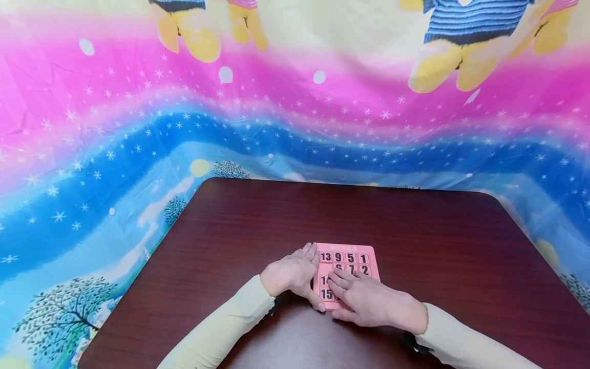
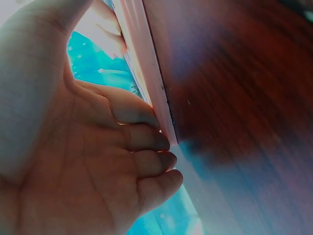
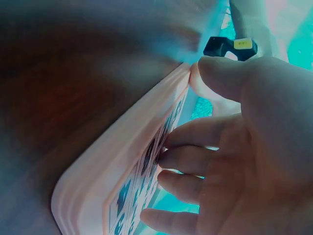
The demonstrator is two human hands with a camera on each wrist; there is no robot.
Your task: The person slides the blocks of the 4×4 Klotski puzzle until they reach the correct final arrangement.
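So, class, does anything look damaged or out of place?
Nothing looks damaged, but on the pink, round-cornered number puzzle, the top row looks odd: it reads 13, 9, 5, 1, out of counting order.

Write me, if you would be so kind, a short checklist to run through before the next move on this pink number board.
1. Number board lying flat on the table: ok.
2. Left hand against the board's left side: ok.
3. Right hand over the board, fingers reaching the tiles: ok.
4. Top row readable: ok, 13, 9, 5, 1.
5. Lower-right tiles in sight: not ok, the right hand covers them in the head view.
6. Exact tile under each right fingertip: cannot tell.
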